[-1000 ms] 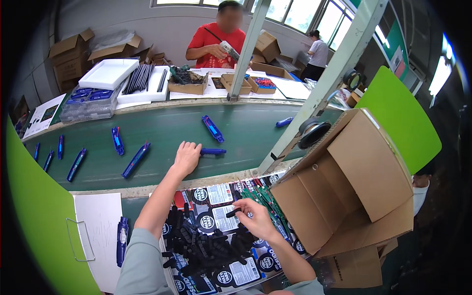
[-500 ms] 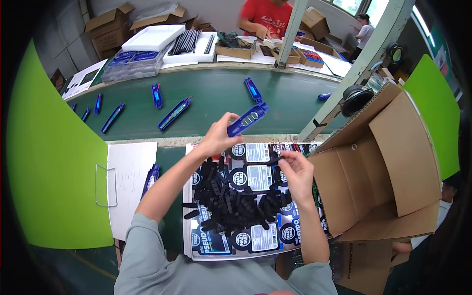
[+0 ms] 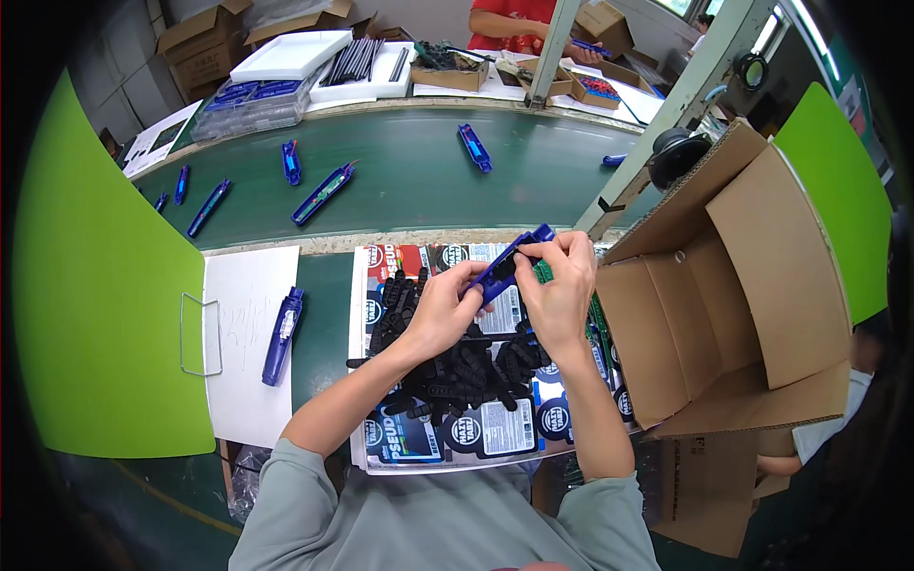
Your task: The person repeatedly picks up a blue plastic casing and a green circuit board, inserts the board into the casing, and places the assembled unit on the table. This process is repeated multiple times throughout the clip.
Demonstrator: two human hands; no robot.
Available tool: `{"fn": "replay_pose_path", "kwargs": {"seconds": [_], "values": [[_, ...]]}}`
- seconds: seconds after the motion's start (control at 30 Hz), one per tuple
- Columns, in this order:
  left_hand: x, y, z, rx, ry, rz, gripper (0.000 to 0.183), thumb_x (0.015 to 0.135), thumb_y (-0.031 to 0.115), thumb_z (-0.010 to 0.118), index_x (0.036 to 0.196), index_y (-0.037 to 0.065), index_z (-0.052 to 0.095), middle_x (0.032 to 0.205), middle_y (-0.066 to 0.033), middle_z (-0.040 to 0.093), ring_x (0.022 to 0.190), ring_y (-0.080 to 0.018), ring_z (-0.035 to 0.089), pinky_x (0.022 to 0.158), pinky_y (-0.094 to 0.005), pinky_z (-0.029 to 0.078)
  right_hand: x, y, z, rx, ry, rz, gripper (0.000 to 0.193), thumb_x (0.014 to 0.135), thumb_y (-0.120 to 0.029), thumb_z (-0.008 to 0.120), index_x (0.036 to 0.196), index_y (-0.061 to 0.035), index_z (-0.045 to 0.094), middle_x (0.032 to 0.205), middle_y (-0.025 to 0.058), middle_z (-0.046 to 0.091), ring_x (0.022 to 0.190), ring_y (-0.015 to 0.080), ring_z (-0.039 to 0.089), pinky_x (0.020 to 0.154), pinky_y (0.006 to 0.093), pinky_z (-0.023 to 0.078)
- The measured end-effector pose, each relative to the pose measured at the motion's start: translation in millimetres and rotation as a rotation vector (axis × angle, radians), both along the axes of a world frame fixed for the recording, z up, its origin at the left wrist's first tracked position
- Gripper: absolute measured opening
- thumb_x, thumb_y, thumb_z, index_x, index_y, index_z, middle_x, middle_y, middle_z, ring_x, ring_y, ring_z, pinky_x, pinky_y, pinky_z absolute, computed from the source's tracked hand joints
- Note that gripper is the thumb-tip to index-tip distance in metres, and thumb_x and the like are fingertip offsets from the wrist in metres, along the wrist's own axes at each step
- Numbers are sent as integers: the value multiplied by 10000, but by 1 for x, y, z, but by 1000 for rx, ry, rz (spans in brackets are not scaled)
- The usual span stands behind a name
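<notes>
The left hand (image 3: 446, 309) grips the lower end of a blue plastic casing (image 3: 488, 287) between thumb and fingers, holding it tilted above the near work surface, its far end leaning right. The right hand (image 3: 560, 285) has its thumb and fingers drawn together at the casing's open side, where something dark shows; whether they pinch that or the casing's edge, I cannot tell.

Below the hands, a heap of black ribbed pieces (image 3: 462, 371) lies on a printed sheet (image 3: 409, 443). To the right stands an open cardboard box (image 3: 781, 285). To the left, another blue casing (image 3: 281, 338) rests near the right edge of a white sheet (image 3: 238, 400), beside a green panel (image 3: 124, 285).

Beyond, several blue casings (image 3: 324, 193) lie spread along a green conveyor belt (image 3: 400, 190). On its far side, a person in a red shirt (image 3: 514, 24) is at work behind a white tray (image 3: 386, 92) with black rods (image 3: 354, 63).
</notes>
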State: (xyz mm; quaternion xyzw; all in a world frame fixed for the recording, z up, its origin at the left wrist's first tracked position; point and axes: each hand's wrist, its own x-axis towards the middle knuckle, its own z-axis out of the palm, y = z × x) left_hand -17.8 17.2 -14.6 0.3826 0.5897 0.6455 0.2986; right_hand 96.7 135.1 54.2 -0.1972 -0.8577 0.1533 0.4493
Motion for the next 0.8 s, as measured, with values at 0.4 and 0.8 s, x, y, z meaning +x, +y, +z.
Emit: {"fn": "replay_pose_path", "kwargs": {"seconds": [0.4, 0.8], "values": [[13, -4, 9, -93, 212, 278, 202, 901, 189, 721, 937, -10, 715, 682, -105, 690, 579, -157, 640, 540, -332, 466, 9, -16, -1, 93, -32, -96, 379, 761, -100, 804, 1087, -37, 620, 945, 88, 563, 973, 297, 541, 827, 428, 392], [14, -15, 19, 44, 579, 191, 270, 941, 124, 624, 1168, -21, 645, 894, -198, 709, 775, -344, 703, 699, -410, 542, 15, 8, -11, -460, -116, 233, 351, 821, -129, 800, 1092, 15, 629, 784, 98, 682, 677, 177, 638, 629, 320, 498]]}}
